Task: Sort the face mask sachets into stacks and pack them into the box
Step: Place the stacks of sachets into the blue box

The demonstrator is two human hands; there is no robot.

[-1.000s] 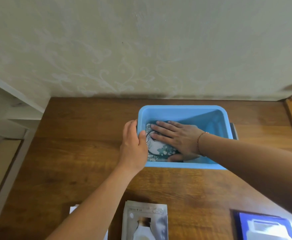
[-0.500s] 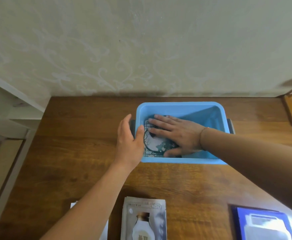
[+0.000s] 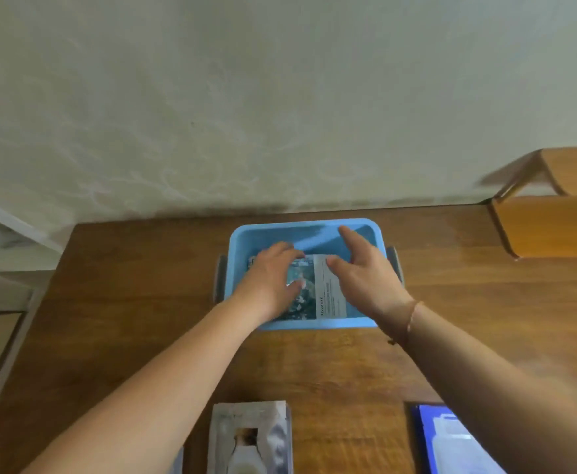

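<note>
A light blue plastic box (image 3: 314, 325) stands on the wooden table (image 3: 126, 285) near the wall. Inside it lie teal patterned face mask sachets (image 3: 328, 292) with a white printed strip. My left hand (image 3: 270, 278) is inside the box on their left part, fingers curled over the far edge and thumb pressed on top. Over the box's right half hovers my right hand (image 3: 366, 278), fingers spread, holding nothing. A stack of silver sachets (image 3: 251, 436) lies at the near edge, with dark blue sachets (image 3: 451, 439) to its right, partly hidden by my right forearm.
A wooden shelf unit (image 3: 554, 224) stands on the table at the far right. The patterned wall runs right behind the box. The table's left edge drops off beside a pale ledge (image 3: 3, 295). A sliver of another sachet (image 3: 179, 461) shows at the bottom edge.
My left hand left the box's outer left wall and went inside onto the sachets. My right hand lifted off the sachets and shifted right. The view dropped, with the box farther away.
</note>
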